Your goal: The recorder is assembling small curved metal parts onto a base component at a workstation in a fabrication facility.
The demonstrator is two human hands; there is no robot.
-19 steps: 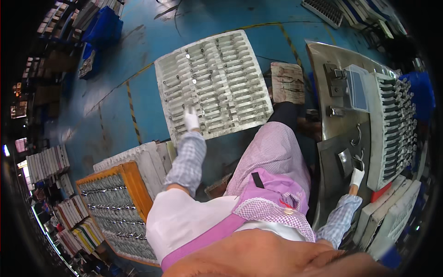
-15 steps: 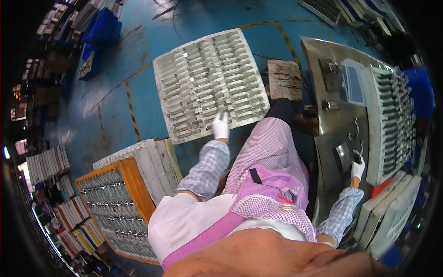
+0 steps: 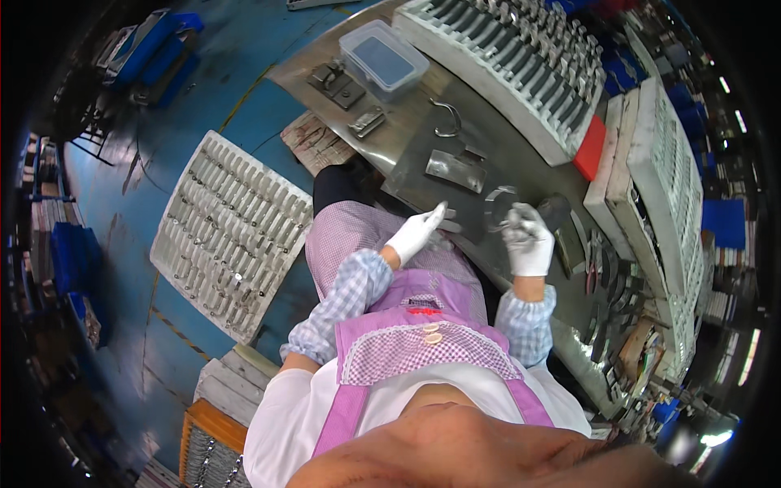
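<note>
My right hand (image 3: 529,242), in a white glove, is closed on a curved metal piece (image 3: 493,213) shaped like an open hook, held above the dark mat on the workbench. My left hand (image 3: 413,234), gloved too, is over the bench's near edge with its fingers pinched together. A small grey metal piece (image 3: 452,220), blurred, sticks out from its fingertips. Just beyond lies a metal block (image 3: 457,169) with a shiny face. A second curved metal piece (image 3: 445,119) rests farther back on the mat.
A white tray (image 3: 236,236) with rows of metal parts stands low on my left. On the bench are a clear plastic box (image 3: 384,58), a metal fixture (image 3: 335,84), a small clamp-like block (image 3: 366,122) and pliers (image 3: 592,268). Another tray (image 3: 496,122) of curved parts lies behind.
My view has swung right towards the bench. My left hand has left the parts tray and come over to the bench edge. My right hand has lifted a curved metal piece off the mat.
</note>
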